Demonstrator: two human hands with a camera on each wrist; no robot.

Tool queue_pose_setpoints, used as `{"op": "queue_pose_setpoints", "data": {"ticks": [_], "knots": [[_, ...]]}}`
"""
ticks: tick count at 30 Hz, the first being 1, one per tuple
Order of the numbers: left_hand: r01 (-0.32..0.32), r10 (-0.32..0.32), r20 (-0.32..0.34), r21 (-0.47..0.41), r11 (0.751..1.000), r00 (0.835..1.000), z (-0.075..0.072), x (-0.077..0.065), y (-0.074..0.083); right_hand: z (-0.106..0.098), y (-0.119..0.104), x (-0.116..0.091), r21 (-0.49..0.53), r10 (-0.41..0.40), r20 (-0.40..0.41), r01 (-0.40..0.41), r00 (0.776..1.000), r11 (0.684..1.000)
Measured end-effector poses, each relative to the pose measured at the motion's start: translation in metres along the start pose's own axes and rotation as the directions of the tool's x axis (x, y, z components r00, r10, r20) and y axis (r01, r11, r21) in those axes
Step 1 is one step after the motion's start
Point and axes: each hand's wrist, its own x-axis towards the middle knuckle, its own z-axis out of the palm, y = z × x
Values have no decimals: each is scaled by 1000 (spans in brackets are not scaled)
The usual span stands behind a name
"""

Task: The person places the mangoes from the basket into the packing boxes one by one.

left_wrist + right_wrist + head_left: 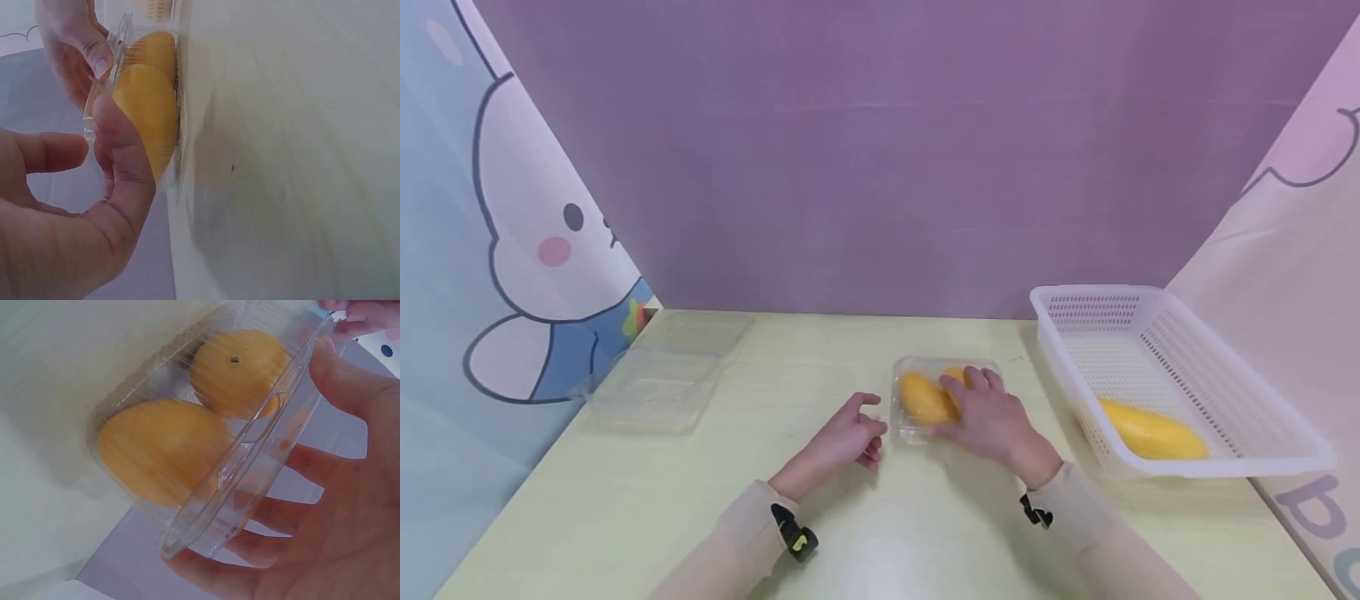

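Your hands meet at the clear rectangular plastic box (913, 434) on the pale yellow table (775, 367).
The white perforated plastic basket (1232, 467) sits at 3 o'clock from the box, the clear plastic packaging (651, 396) at 9; your right hand (992, 417) reaches in from 4 o'clock, spread over the lid, thumb at its edge, fingers against it rather than wrapped round; your left hand (853, 435), at 8 o'clock, grips nothing, thumb and forefinger extended beside the rim, contact unclear; two smooth, oval yellow-orange fruits (922, 400) lie inside.
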Motion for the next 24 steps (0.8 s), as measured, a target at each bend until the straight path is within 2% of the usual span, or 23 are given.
{"op": "queue_pose_setpoints", "data": {"ticks": [5, 10, 16, 24], "knots": [[-25, 28, -22, 142, 989, 999, -9, -4, -1, -3, 8, 4, 24, 11, 18, -12, 1000, 1000], [-39, 50, -30, 302, 952, 998, -19, -10, -3, -3, 16, 9, 29, 12, 28, -13, 1000, 999], [-47, 70, -42, 407, 912, 997, -36, -23, 9, -4, 24, 15, 30, 18, 15, -18, 1000, 999], [-70, 166, -112, 587, 807, 980, -68, -22, 26, -7, 33, 18, 47, 8, 21, -9, 1000, 999]]}}
